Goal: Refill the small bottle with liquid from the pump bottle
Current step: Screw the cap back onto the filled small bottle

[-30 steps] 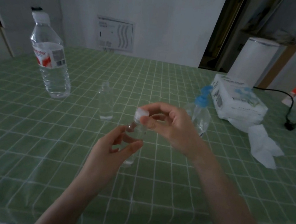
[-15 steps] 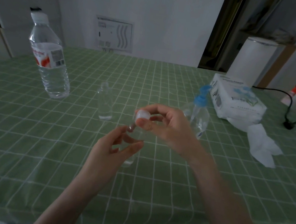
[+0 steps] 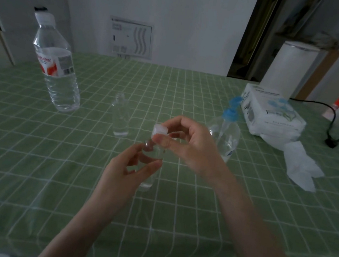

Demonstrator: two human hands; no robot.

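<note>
A small clear bottle stands upright at the table's middle, and my left hand holds its body between thumb and fingers. My right hand pinches its white cap at the top of the bottle. I cannot tell whether the cap sits on the neck or just above it. The pump bottle, clear with a blue pump head, stands just right of my right hand, partly hidden by it. Another small clear bottle without a cap stands behind, to the left.
A large water bottle stands at the back left on the green checked tablecloth. A white tissue pack and a crumpled tissue lie at the right, with a black cable behind them.
My right hand's fingers have shifted a little round the cap, as in twisting it. The left hand keeps its hold on the bottle in the same place.
</note>
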